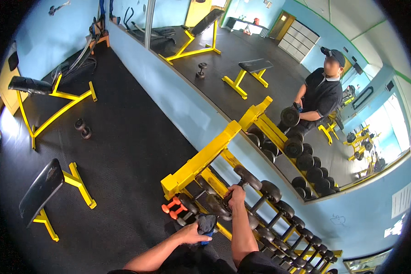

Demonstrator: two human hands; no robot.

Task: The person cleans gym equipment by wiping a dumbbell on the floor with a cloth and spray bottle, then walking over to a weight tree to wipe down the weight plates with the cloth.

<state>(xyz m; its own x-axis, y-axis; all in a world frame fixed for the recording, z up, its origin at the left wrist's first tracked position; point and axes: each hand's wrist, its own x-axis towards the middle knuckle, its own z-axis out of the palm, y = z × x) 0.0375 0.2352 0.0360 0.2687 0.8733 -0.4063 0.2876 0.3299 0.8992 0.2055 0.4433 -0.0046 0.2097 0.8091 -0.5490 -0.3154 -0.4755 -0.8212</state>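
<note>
Gripping hands: right (235, 192) on dumbbell (235, 189) at rack (201, 162) edge, left (192, 234) on cloth (207, 223).

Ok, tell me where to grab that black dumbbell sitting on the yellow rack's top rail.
Wrap the bare handle between the two heads of the black dumbbell, coming from above: the heads are too wide. The right hand already grips it there.

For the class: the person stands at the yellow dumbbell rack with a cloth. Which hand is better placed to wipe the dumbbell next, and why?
Probably the left hand: it holds the dark cloth just below the black dumbbell. The right hand is closed round that dumbbell's handle, steadying it on the yellow rack, so it is not free.
</note>
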